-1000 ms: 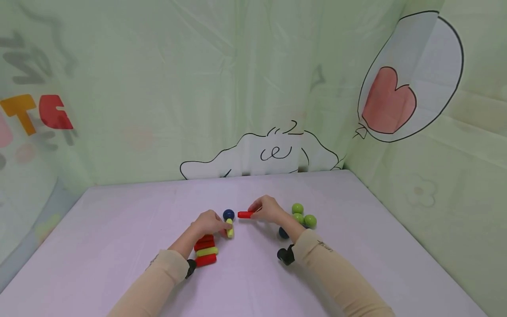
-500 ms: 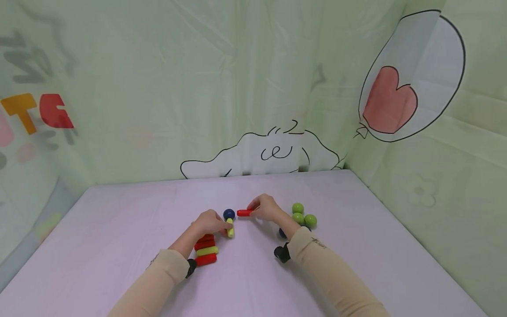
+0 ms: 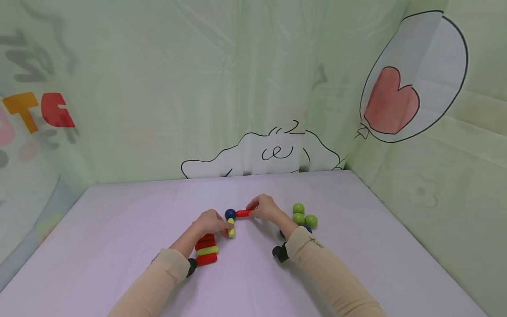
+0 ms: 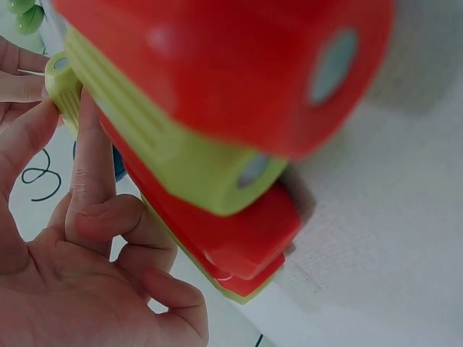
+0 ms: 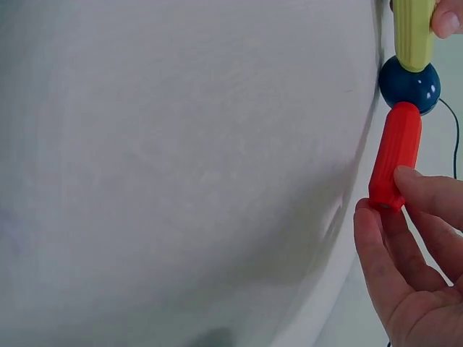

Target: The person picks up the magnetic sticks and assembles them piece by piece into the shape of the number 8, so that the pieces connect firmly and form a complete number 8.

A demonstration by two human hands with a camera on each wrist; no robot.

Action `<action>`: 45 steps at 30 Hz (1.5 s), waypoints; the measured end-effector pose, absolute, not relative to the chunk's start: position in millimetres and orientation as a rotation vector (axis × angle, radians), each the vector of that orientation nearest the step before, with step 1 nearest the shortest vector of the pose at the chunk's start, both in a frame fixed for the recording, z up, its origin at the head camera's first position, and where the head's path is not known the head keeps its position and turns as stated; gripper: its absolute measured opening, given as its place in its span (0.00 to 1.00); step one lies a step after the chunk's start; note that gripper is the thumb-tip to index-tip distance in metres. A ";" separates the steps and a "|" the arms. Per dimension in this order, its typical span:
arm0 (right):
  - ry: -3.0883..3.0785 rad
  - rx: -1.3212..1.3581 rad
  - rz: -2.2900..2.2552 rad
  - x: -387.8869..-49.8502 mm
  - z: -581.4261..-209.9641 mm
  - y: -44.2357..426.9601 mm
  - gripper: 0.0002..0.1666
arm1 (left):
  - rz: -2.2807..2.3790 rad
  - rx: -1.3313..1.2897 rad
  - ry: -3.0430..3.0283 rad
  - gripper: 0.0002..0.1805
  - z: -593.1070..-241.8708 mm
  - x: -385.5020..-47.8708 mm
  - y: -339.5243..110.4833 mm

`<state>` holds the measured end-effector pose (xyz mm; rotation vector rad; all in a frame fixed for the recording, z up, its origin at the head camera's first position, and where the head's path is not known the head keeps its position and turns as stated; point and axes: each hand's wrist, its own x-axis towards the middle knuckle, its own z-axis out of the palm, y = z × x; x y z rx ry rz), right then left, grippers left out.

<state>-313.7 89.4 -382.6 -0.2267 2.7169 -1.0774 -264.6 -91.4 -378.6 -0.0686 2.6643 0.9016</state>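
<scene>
My left hand (image 3: 211, 222) pinches a yellow-green magnetic rod (image 3: 231, 229) between thumb and finger. The rod's far end touches a dark blue ball (image 3: 230, 214). From the right, my right hand (image 3: 264, 208) pinches a red magnetic rod (image 5: 396, 152) near its outer end. In the right wrist view, the red rod's other end meets the blue ball (image 5: 409, 85), opposite the yellow-green rod (image 5: 414, 32). Up close in the left wrist view, the left hand (image 4: 94, 238) is beside a row of red and yellow-green rods, and the gripped rod (image 4: 64, 90) shows metal in its end.
Red and yellow-green rods (image 3: 207, 251) lie side by side under the left wrist. Several green balls (image 3: 299, 219) sit right of the right hand, with dark blue balls (image 3: 307, 229) partly behind the right forearm. The pale table (image 3: 138, 220) ends at a printed curtain.
The red rod has moved left in my right hand, closing the gap to the blue ball; they now touch. My left hand keeps its hold on the yellow-green rod, nearly still.
</scene>
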 end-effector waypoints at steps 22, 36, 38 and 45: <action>2.711 -0.204 -1.084 -312.6 -383.4 90.8 0.11 | 0.885 -0.080 2.667 0.16 -377.4 -264.4 -90.0; 2.716 -0.259 -1.084 -311.2 -382.1 95.1 0.12 | 0.894 -0.077 2.658 0.16 -375.5 -262.5 -89.1; 2.713 -0.262 -1.086 -310.7 -381.8 96.0 0.12 | 0.898 -0.074 2.657 0.16 -375.1 -262.1 -89.1; 2.709 -0.269 -1.086 -309.2 -381.0 98.9 0.12 | 0.893 -0.058 2.666 0.15 -375.3 -262.7 -89.2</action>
